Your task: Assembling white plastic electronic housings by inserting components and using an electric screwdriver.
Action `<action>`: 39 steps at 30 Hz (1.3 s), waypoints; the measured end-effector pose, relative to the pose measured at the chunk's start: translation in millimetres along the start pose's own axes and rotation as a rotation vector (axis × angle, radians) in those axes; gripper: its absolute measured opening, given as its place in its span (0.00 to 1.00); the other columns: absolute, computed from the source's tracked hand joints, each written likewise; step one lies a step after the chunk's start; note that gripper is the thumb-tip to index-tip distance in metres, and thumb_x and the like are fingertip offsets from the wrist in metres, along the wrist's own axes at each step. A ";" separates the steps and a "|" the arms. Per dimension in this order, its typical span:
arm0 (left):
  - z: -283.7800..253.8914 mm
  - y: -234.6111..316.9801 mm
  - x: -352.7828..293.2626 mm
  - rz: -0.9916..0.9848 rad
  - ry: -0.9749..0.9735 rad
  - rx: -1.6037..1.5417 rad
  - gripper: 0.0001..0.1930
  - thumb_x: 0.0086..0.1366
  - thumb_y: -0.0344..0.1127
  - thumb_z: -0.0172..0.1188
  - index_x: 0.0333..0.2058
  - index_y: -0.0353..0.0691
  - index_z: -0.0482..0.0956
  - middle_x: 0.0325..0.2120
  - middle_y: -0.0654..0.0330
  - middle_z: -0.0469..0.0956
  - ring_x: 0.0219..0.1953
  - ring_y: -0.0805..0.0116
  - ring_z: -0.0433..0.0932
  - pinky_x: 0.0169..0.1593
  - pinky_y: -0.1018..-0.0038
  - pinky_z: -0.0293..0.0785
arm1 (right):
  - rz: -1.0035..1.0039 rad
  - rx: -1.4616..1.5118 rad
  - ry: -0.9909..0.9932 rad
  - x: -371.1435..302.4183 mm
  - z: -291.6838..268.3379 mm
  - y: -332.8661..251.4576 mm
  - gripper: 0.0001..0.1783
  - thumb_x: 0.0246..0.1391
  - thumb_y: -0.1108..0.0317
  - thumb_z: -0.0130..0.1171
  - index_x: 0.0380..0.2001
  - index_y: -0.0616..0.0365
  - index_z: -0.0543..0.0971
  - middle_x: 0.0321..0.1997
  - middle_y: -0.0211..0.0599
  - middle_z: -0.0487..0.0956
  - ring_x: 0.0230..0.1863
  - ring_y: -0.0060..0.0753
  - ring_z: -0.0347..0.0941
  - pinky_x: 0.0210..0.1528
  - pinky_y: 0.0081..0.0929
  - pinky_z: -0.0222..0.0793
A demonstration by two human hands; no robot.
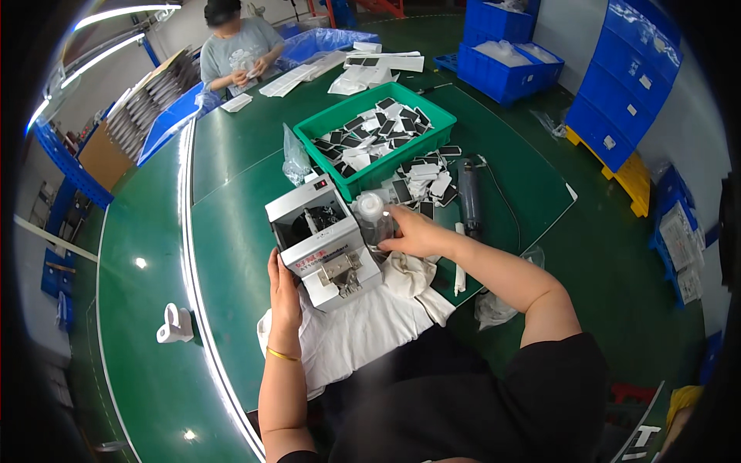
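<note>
A white box-shaped tabletop machine (324, 239), which looks like a screw feeder, stands on a white cloth (363, 332) in front of me. It has an open top compartment, a red switch at the back and a metal mechanism at the front. My left hand (285, 293) lies along its left side, fingers stretched out flat against the wall. Just right of the machine, my right hand (415, 231) is closed around a clear plastic bottle (373, 224) with a white cap. Some fingers are hidden behind it. A bunched off-white cloth (409, 274) lies below this hand.
Behind the machine, a green bin (351, 184) holds several black-and-white flat pieces, with more spilled beside it. A dark cylindrical tool (468, 197) with a cord lies to the right. Another person (243, 58) works at the far left. A white tape dispenser (175, 324) sits on the left table.
</note>
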State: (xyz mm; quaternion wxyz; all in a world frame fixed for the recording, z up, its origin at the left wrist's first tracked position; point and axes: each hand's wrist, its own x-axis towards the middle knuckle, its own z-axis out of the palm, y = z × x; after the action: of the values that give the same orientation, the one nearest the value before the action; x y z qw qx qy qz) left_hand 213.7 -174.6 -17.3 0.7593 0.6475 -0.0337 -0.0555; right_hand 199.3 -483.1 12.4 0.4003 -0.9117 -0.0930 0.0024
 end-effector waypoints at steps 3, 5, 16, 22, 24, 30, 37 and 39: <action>4.7 -0.4 -2.3 0.004 -0.025 -0.044 0.32 0.74 0.54 0.39 0.68 0.40 0.47 0.60 0.55 0.63 0.59 0.66 0.65 0.61 0.70 0.61 | -0.020 -0.035 -0.007 0.3 -0.7 -1.3 0.41 0.43 0.56 0.69 0.56 0.68 0.64 0.54 0.59 0.71 0.53 0.56 0.72 0.54 0.39 0.69; 3.1 -3.4 -0.2 0.008 -0.014 -0.065 0.31 0.75 0.52 0.39 0.68 0.40 0.47 0.60 0.55 0.63 0.60 0.66 0.64 0.61 0.70 0.61 | 0.027 -0.002 -0.033 -0.3 -0.5 -4.4 0.40 0.45 0.56 0.68 0.56 0.68 0.64 0.55 0.59 0.70 0.55 0.57 0.70 0.56 0.40 0.68; -1.9 -2.7 -3.1 0.036 0.023 -0.227 0.25 0.75 0.45 0.41 0.64 0.39 0.54 0.53 0.55 0.70 0.54 0.66 0.70 0.58 0.71 0.66 | -0.069 -0.058 -0.084 13.1 -14.0 -11.4 0.35 0.44 0.62 0.67 0.54 0.67 0.68 0.50 0.57 0.73 0.47 0.52 0.74 0.50 0.38 0.71; -16.3 -23.4 7.3 0.131 0.161 -0.080 0.20 0.76 0.43 0.39 0.58 0.37 0.62 0.50 0.57 0.72 0.51 0.70 0.72 0.56 0.74 0.68 | -0.089 -0.200 0.417 96.1 -72.5 23.7 0.08 0.52 0.69 0.56 0.34 0.57 0.82 0.37 0.44 0.82 0.40 0.43 0.80 0.43 0.35 0.75; -23.4 -35.2 8.7 0.211 0.221 -0.017 0.18 0.76 0.42 0.40 0.56 0.36 0.63 0.46 0.59 0.73 0.47 0.72 0.72 0.54 0.75 0.68 | -0.048 -0.200 0.443 134.4 -92.4 21.1 0.14 0.49 0.61 0.63 0.36 0.58 0.82 0.36 0.43 0.82 0.40 0.43 0.79 0.43 0.35 0.74; -22.2 -40.1 2.2 0.212 0.184 0.080 0.18 0.75 0.42 0.41 0.55 0.34 0.64 0.46 0.58 0.72 0.48 0.72 0.70 0.54 0.76 0.65 | 0.399 -0.478 0.102 218.2 -104.4 81.2 0.70 0.28 0.26 0.68 0.71 0.46 0.49 0.72 0.58 0.49 0.71 0.59 0.49 0.69 0.44 0.54; -16.4 -25.6 -6.9 0.176 0.153 0.081 0.19 0.74 0.40 0.43 0.56 0.33 0.64 0.48 0.59 0.73 0.48 0.73 0.71 0.54 0.78 0.65 | 0.472 -0.708 -0.268 243.8 -89.0 74.2 0.71 0.25 0.12 0.51 0.71 0.40 0.51 0.73 0.61 0.48 0.75 0.59 0.38 0.72 0.56 0.36; -12.8 -24.2 -6.5 0.161 0.130 -0.002 0.18 0.74 0.39 0.43 0.56 0.34 0.64 0.48 0.60 0.73 0.48 0.74 0.71 0.54 0.78 0.65 | 0.349 -0.613 -0.463 238.4 -91.6 68.6 0.71 0.25 0.12 0.52 0.71 0.41 0.52 0.73 0.61 0.47 0.73 0.60 0.43 0.71 0.50 0.44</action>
State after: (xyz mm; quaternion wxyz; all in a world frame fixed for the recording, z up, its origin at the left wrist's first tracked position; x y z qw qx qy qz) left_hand 207.8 -164.9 -43.1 0.7627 0.6440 -0.0362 0.0477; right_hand 452.3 -554.5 41.2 0.0728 -0.9660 -0.0212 0.2473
